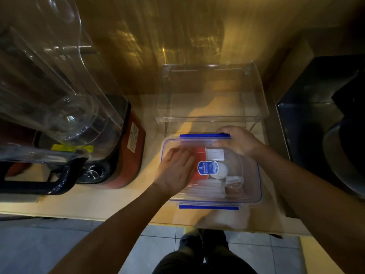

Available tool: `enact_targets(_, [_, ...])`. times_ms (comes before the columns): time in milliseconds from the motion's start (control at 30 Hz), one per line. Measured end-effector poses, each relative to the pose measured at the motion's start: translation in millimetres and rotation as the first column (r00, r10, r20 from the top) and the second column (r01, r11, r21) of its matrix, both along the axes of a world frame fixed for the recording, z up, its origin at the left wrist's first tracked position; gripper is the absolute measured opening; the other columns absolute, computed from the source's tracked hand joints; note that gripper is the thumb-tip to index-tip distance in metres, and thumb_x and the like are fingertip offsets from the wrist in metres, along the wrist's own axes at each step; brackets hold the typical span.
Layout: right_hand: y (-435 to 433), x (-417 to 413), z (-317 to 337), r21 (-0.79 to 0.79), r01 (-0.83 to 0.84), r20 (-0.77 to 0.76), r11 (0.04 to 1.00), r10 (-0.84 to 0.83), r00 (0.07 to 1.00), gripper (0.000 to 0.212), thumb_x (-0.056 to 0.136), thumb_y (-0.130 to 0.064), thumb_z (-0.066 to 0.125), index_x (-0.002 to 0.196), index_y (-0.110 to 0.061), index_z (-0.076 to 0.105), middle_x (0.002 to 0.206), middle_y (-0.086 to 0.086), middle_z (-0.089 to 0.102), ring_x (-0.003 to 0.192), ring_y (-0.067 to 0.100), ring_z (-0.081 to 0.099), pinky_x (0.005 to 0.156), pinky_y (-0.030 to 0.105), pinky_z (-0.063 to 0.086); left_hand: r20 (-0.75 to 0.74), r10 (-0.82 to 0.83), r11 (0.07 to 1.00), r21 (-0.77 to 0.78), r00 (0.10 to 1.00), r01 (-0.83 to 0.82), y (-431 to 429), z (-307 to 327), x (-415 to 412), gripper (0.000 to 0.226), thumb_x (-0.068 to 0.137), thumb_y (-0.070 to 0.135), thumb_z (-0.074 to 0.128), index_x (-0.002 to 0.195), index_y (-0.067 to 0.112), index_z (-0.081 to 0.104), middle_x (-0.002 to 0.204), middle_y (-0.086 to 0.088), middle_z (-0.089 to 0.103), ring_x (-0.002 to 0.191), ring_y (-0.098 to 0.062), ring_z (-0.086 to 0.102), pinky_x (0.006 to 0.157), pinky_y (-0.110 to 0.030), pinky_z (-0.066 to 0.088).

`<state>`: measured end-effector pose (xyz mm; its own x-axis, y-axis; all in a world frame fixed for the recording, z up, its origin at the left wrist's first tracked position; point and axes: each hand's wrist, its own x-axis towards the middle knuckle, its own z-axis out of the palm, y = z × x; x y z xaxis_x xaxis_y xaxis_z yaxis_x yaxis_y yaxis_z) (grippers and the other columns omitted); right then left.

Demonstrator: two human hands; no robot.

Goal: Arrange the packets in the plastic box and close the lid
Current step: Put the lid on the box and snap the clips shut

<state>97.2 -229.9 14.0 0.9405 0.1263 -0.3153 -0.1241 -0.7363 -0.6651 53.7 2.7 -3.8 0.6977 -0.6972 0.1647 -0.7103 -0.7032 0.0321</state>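
A clear plastic box (pixel 254 186) with a clear lid (pixel 237 153) lying on it sits on the wooden counter. The lid has blue clips at the far edge (pixel 197 135) and near edge (pixel 209 207) and a blue label (pixel 208 168). Through the lid I see packets: a red one (pixel 200 153), a white one (pixel 215 154) and clear wrapped ones (pixel 207 187). My left hand (pixel 175 171) lies flat on the lid's left side, fingers spread. My right hand (pixel 238 141) presses the lid's far right corner at the blue clip.
A blender with a red base (pixel 128 147) and clear jug (pixel 49 86) stands to the left. A clear acrylic rack (pixel 213 115) stands just behind the box. A dark appliance (pixel 320 119) fills the right. The counter edge (pixel 118 218) runs close below the box.
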Motion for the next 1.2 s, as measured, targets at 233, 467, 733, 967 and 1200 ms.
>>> enact_targets(233, [6.4,-4.3,0.5,-0.038,0.008,0.032,0.999,-0.006,0.999,0.038,0.079,-0.038,0.069,0.113,-0.022,0.064,0.112,0.0,0.067,0.103,0.02,0.06,0.093,0.038,0.047,0.085,-0.417,0.908,-0.018,0.905,0.419,-1.9,-3.3,-36.9,0.04,0.088,0.044,0.052,0.11,0.012,0.066,0.112,-0.01,0.07,0.106,-0.031,0.064,0.092,-0.045,0.05])
enact_targets(467, [5.3,-6.3,0.5,-0.016,0.012,0.002,1.0,-0.012,1.0,0.041,0.077,-0.043,0.07,0.113,-0.024,0.062,0.109,-0.001,0.068,0.098,0.019,0.061,0.09,0.038,0.048,0.042,-0.23,0.906,0.374,0.972,0.198,-2.6,-12.4,-71.0,0.08,0.082,0.054,0.056,0.143,0.011,0.025,0.143,-0.013,0.047,0.132,-0.034,0.042,0.104,-0.063,0.026])
enact_targets(733, [3.8,-5.8,1.4,0.0,-0.01,-0.018,1.0,0.01,1.0,0.036,0.078,-0.043,0.068,0.108,-0.025,0.061,0.105,-0.001,0.067,0.095,0.019,0.061,0.088,0.04,0.05,0.012,-0.197,0.898,0.404,0.98,0.176,-4.0,-8.1,-72.8,0.109,0.066,0.054,0.073,0.147,0.022,0.007,0.15,-0.015,0.035,0.136,-0.04,0.034,0.101,-0.066,0.032])
enact_targets(967, [3.2,-5.2,3.0,0.009,-0.041,-0.026,0.999,0.041,0.999,0.037,0.079,-0.046,0.066,0.109,-0.026,0.061,0.105,-0.002,0.066,0.096,0.019,0.06,0.088,0.042,0.05,-0.186,-0.351,0.898,0.212,0.918,0.386,4.8,5.2,-53.2,0.081,0.079,0.051,0.056,0.147,0.024,0.02,0.153,-0.018,0.026,0.142,-0.038,0.017,0.11,-0.066,0.013])
enact_targets(1200, [2.3,-4.0,3.3,0.097,-0.034,-0.039,0.995,0.038,0.999,0.037,0.077,-0.042,0.071,0.107,-0.022,0.065,0.104,0.001,0.067,0.096,0.021,0.062,0.089,0.046,0.051,-0.286,-0.476,0.864,0.027,0.832,0.503,13.7,3.1,-24.4,0.065,0.083,0.045,0.061,0.14,0.022,0.039,0.149,-0.004,0.039,0.142,-0.026,0.026,0.116,-0.055,0.004])
